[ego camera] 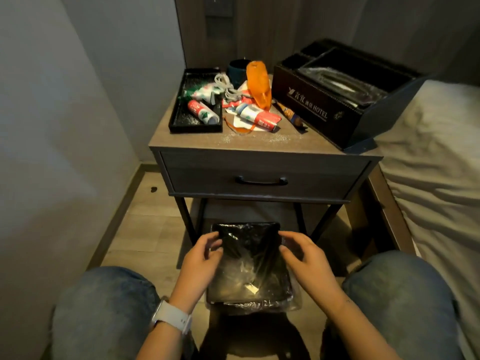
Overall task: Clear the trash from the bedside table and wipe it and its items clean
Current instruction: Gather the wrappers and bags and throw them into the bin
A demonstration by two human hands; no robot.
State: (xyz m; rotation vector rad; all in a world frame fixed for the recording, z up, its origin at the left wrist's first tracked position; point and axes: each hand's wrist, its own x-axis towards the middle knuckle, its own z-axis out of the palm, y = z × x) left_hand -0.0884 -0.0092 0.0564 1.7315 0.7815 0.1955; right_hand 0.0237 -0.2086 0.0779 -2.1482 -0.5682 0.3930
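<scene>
A black trash bin [270, 298] with a clear plastic liner stands on the floor between my knees, in front of the bedside table [259, 144]. My left hand [201, 258] curls over the bin's left rim and my right hand [304, 255] over its right rim, thumbs on the inside. On the table lie crumpled red-and-white wrappers [255, 116], an orange plastic bag [258, 83], a grey coiled cable [228, 87] and a brown-and-blue wrapped stick [291, 114]. White crumbs dust the table's front. A black tray [179, 120] at the left holds more wrappers [202, 111].
A black hotel organizer box [324, 105] takes up the table's right side and overhangs toward the bed [436, 157]. A dark cup [237, 68] stands at the back. The wall runs close on the left. The drawer [259, 181] is closed.
</scene>
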